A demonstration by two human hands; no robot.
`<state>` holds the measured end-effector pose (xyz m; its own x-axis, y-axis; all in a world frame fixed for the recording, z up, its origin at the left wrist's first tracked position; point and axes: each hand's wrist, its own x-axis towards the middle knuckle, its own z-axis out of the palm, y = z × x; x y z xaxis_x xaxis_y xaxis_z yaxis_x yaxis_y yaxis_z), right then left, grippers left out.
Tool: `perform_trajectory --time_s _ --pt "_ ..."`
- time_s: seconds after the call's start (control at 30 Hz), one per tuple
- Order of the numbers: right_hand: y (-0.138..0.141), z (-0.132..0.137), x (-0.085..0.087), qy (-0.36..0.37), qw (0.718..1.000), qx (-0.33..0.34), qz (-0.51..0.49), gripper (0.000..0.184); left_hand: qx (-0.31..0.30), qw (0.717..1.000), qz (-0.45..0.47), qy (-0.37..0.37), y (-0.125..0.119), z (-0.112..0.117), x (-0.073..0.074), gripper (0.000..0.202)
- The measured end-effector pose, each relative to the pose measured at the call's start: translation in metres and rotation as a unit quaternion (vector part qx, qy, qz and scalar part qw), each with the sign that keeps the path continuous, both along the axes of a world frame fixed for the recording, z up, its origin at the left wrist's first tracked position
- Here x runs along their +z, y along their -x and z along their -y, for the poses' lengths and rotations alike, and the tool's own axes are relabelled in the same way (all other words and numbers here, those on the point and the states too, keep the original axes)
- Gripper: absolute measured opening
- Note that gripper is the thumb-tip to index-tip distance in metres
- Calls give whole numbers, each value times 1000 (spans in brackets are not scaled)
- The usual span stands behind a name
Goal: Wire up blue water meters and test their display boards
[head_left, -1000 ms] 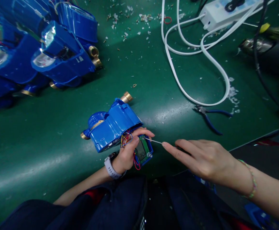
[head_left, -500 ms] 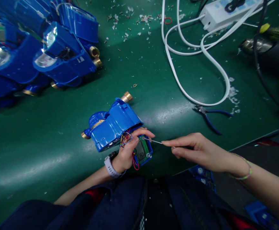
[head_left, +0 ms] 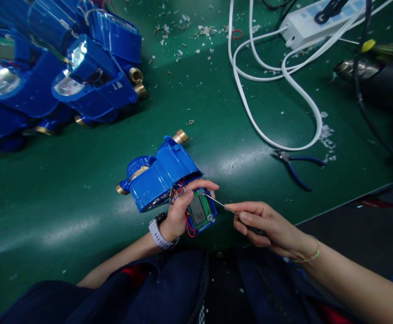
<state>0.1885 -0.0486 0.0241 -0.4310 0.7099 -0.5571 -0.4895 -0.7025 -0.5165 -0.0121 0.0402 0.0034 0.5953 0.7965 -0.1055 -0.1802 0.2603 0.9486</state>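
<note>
The right hand (head_left: pixel 262 222) has gone from a looser, finger-forward hold to a fuller wrap around the handle (head_left: pixel 257 231) of the slim screwdriver (head_left: pixel 220 203), which seems to steady its tip at one corner of the green circuit board (head_left: pixel 205 203). The left hand (head_left: pixel 178 216) keeps the LCD display module (head_left: pixel 196 210) clasped between thumb and fingers, just to the lower right of the blue water meter (head_left: pixel 164 173). Diagonal cutters (head_left: pixel 293 164) lie well to the meter's right.
</note>
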Motion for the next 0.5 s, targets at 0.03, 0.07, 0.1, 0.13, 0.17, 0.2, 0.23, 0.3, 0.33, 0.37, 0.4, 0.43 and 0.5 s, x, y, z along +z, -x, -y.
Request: perform_trajectory --time_s 0.03,0.07,0.1,0.13,0.17,0.2,0.23,0.3,0.33,0.37,0.4,0.43,0.5 --pt "4 3 1 6 1000 -16 -3 32 4 1000 0 -1 -1 0 0 47" --pt "9 5 1 9 999 -31 1 32 7 1000 0 -1 -1 0 1 47" --pt "13 8 2 7 999 -43 12 32 10 1000 1 -1 -1 0 1 47" --pt "18 11 3 1 998 -54 29 33 13 1000 3 1 -2 0 1 47" --pt "22 13 3 -10 997 -63 54 34 15 1000 6 4 -2 1 1 47" --pt "25 15 4 -24 994 -69 81 35 17 1000 9 9 -2 1 1 47" --pt "27 17 5 -37 991 -71 109 36 20 1000 11 13 -2 1 0 46" --pt "27 17 9 -69 980 -56 175 39 22 999 14 20 -2 2 0 46" --pt "24 16 13 -96 970 -40 219 39 21 999 15 20 -2 2 -1 46" --pt "20 15 17 -133 954 -17 269 37 17 1000 16 18 -2 2 -1 46" --pt "15 12 23 -178 930 10 322 35 13 1000 17 15 -1 2 -1 46" --pt "9 9 28 -227 899 40 373 33 7 1000 19 14 -1 2 -2 46" --pt "-4 2 41 -317 828 102 450 33 -5 1000 22 19 0 1 -2 46"
